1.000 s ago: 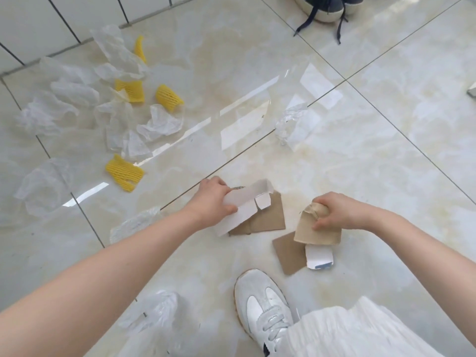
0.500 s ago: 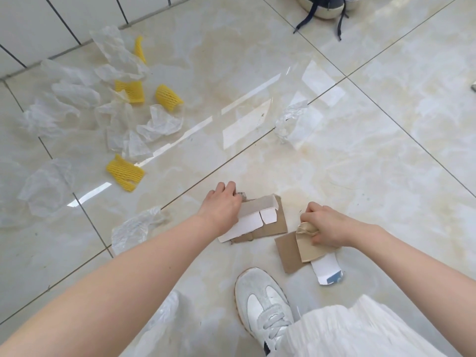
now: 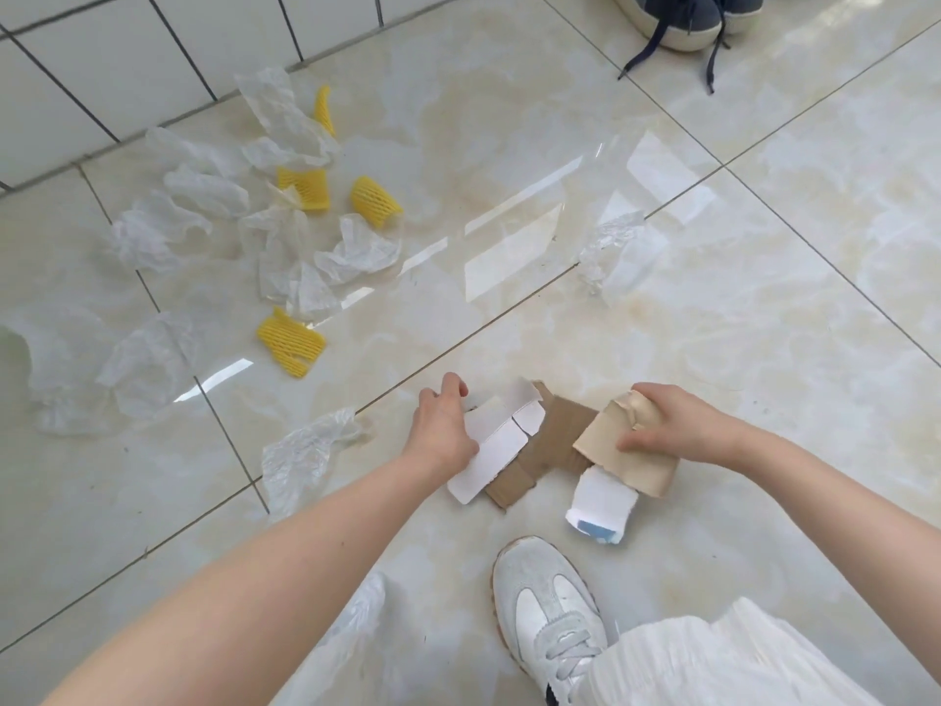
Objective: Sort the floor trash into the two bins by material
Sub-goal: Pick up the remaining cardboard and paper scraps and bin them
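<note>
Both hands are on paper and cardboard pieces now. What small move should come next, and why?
Probably bring the two hands together. The left hand grips the white card, the right hand holds tan paper, and brown cardboard lies between them, so everything stacks into one bundle.

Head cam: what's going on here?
A person is crouched over a tiled floor gathering paper scraps. The left hand grips a white folded card lying on brown cardboard. The right hand holds a tan paper piece, with a white-and-blue scrap under it. Crumpled clear plastic and yellow foam nets lie untouched up by the wall. No bins are in view.
</note>
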Available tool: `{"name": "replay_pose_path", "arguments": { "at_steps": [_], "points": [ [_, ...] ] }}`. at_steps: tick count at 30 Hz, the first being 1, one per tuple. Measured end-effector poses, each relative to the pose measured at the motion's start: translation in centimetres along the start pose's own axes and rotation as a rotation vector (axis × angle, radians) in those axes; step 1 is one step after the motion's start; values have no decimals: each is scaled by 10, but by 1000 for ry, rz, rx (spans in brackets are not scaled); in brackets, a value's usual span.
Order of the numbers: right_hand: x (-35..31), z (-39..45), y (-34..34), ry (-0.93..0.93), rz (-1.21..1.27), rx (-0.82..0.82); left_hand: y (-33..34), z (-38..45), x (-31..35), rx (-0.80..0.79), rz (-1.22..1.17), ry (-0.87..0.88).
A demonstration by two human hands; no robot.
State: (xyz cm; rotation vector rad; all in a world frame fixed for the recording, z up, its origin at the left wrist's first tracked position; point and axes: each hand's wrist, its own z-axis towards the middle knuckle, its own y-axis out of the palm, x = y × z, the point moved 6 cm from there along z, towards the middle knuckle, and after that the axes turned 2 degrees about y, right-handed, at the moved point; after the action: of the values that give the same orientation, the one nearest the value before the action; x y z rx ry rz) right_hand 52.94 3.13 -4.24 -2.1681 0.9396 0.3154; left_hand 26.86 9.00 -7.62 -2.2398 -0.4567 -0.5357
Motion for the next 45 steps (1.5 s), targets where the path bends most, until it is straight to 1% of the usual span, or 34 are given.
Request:
{"name": "replay_pose_path", "arguments": {
  "at_steps": [3, 6, 9, 12, 16, 18, 20, 24, 27, 29, 31, 33, 35, 37, 42, 45],
  "points": [
    [-17, 4, -3, -4, 93, 35, -5, -7, -8, 3, -35, 23],
    [-40, 7, -3, -27, 92, 46, -12, -16, -21, -1, -93, 1],
    [-63, 10, 0, -56, 134, 87, -24, -24, -30, 8, -130, 30],
    [-88, 12, 6, -79, 209, 96, -45, -34, -43, 84, -289, 28],
    [-128, 19, 20, -108, 371, 70, -76, -49, -68, 177, -510, -28],
    [-152, 25, 29, -125, 486, 31, -95, -56, -88, 226, -576, -48],
    [-175, 31, 41, -132, 512, -21, -113, -64, -109, 264, -614, -70],
    [-207, 34, 52, -174, 407, -17, -143, -86, -147, 377, -715, -103],
    [-209, 25, 55, -183, 232, -77, -144, -102, -167, 390, -790, -131],
    [-195, 19, 61, -134, 63, -140, -136, -110, -179, 373, -815, -159],
    [-174, 17, 70, -83, -85, -167, -126, -118, -187, 356, -844, -188],
    [-155, 18, 78, -51, -201, -149, -119, -122, -191, 344, -871, -214],
    [-138, 22, 86, -39, -382, -117, -113, -125, -192, 329, -909, -238],
    [-129, 24, 97, -60, -505, -120, -110, -126, -191, 317, -943, -250],
    [-120, 20, 119, -67, -590, -87, -109, -121, -190, 311, -959, -254],
    [-122, 20, 125, -84, -533, -88, -107, -121, -191, 320, -965, -262]
  ]
}}
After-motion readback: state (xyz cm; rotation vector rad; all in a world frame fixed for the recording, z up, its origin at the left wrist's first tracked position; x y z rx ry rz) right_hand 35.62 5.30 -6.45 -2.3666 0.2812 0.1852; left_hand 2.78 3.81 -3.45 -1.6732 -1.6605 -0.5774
